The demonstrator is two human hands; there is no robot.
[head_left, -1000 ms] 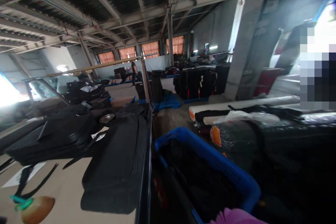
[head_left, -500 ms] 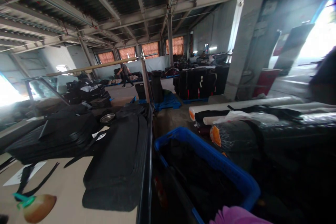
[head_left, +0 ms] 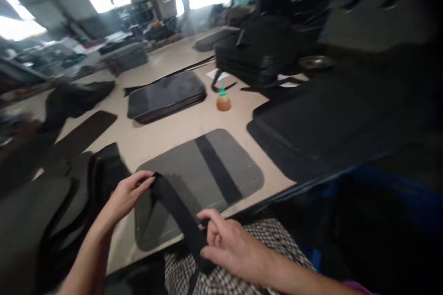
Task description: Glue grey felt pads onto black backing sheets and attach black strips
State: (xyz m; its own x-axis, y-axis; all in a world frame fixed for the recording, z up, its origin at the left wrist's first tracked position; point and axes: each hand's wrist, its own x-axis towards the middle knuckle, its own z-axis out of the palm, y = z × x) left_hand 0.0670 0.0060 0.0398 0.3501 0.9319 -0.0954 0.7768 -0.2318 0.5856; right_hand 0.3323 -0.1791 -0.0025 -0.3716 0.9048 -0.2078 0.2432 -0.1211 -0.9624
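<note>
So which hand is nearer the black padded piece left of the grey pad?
Left. The left hand, at one end of the black strap, is just beside the black padded piece; the right hand is farther right, at the grey pad's near edge.

Place: a sewing workshop is shown.
Worktable: a long beige flat-topped cutting table (head_left: 166, 140) is spread through the room.
Materials: stacks of black padded fabric panels (head_left: 166, 97), a rounded grey fabric panel (head_left: 224, 156) and a black fabric strap (head_left: 180, 216) are laid out on it.
Background: dark bundled goods (head_left: 294, 4) are piled beyond.
</note>
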